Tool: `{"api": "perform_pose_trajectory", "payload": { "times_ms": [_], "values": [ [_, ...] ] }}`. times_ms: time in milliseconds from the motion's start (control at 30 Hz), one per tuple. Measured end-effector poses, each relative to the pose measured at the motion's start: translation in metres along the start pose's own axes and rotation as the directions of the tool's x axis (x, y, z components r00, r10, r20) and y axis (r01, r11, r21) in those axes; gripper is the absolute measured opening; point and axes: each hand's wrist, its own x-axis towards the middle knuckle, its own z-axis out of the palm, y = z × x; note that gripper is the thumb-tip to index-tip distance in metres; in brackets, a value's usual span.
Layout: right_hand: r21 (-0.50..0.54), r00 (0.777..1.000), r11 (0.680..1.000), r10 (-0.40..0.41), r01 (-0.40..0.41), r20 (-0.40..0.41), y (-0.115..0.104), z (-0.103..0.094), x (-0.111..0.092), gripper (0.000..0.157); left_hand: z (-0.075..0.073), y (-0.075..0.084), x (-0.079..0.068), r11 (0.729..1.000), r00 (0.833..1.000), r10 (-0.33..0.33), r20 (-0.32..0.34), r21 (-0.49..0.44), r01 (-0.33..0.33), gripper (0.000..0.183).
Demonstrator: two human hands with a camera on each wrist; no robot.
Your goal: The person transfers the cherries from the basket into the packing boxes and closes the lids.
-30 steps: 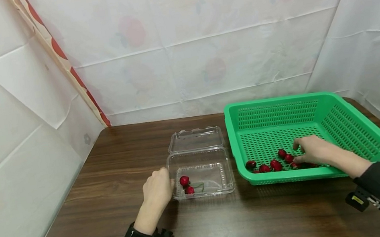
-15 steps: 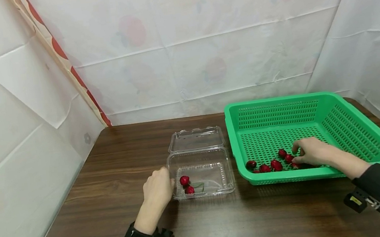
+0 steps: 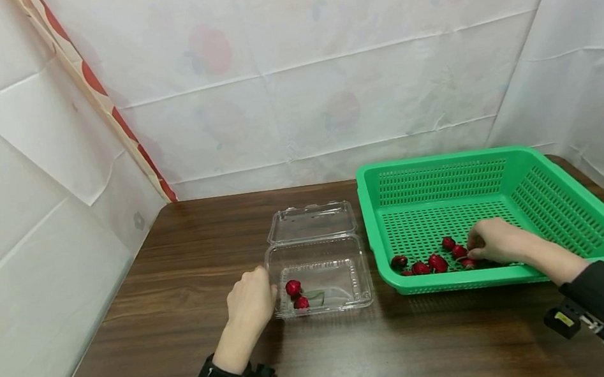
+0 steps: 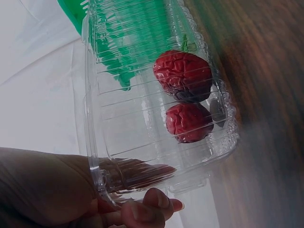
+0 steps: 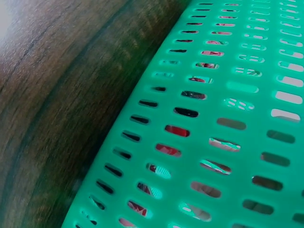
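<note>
My left hand grips the left wall of a clear plastic clamshell box, its lid laid back. In the left wrist view, the thumb shows through the plastic and curled fingers are at the rim. Two wrinkled red cherries lie in the box, with a green stem visible. To the right, my right hand reaches into a green basket, thumb and index fingertips drawn together beside several cherries. Whatever lies between those fingertips is hidden; the basket wall blocks the right wrist view.
The box and basket stand side by side on a brown wood-grain table. A white patterned sheet hangs behind and along both sides. The basket's raised near rim lies under my right forearm.
My right index finger has moved in toward the thumb, closing the gap that showed earlier. The left hand, the box and its two cherries have stayed put.
</note>
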Motion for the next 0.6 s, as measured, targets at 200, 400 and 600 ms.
{"api": "perform_pose_trajectory", "payload": {
  "times_ms": [200,400,600],
  "values": [
    [0.032,1.0,0.999,-0.001,0.001,-0.012,-0.0008,-0.0022,-0.0018,0.007,-0.0007,0.0002,0.0001,1.0,1.0,-0.001,0.008,0.001,0.001,0.017],
    [0.071,0.999,0.997,0.022,-0.019,-0.04,-0.0002,-0.0034,-0.002,0.01,-0.0012,0.0007,-0.0003,1.0,1.0,-0.007,0.015,0.003,0.007,0.015],
    [0.091,0.996,0.996,0.022,-0.014,-0.085,-0.0004,-0.0045,-0.0027,0.012,-0.0011,0.0005,-0.0002,1.0,1.0,-0.001,0.001,0.011,0.001,0.014]
  ]
}}
